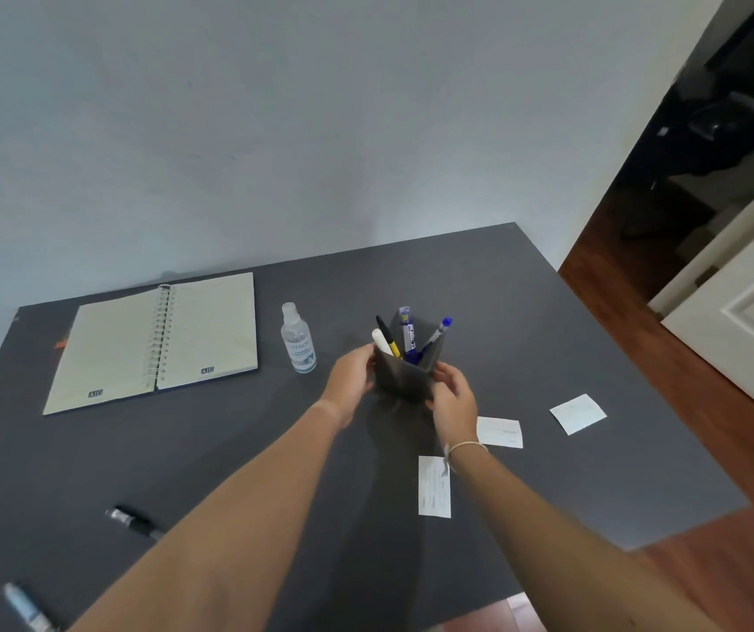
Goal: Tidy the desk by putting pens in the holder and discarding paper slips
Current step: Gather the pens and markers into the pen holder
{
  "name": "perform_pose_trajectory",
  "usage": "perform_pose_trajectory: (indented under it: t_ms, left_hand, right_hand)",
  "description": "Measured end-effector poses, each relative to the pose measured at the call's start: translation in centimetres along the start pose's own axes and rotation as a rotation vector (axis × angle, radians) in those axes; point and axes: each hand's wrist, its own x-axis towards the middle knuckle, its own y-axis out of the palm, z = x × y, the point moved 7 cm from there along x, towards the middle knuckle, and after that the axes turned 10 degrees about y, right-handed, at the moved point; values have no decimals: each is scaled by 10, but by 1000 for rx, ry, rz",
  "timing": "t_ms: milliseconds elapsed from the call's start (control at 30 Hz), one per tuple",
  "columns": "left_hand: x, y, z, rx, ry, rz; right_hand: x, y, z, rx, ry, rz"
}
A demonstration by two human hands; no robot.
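Now left hand (351, 380), right hand (452, 396) clasp angular dark holder (404, 378) from both sides; flat white paper slips (434, 486) nearby.

The dark grey tabletop (525, 312) carries an open spiral notebook (156, 344) at left, a clear bottle (297, 340) and pen holder (404, 378) mid-frame, 3 paper slips (434, 486) at right, 2 pens (133, 522) lower left.

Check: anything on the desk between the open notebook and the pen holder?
Yes, in the head view: a clear spray bottle stands between the notebook and the pen holder. The left hand grips the holder's near side.
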Motion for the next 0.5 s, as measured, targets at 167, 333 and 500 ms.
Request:
perform_pose_trajectory:
  t_ms: [167, 333, 500]
  left_hand:
    - [-5, -2, 2, 10, 10, -5]
    - [-11, -9, -2, 78, 4, -37]
    - [-19, -22, -9, 131, 45, -65]
  right_hand:
    - [1, 1, 6, -20, 1, 18]
    - [6, 3, 11, -49, -35, 49]
    - [4, -6, 25, -56, -88, 28]
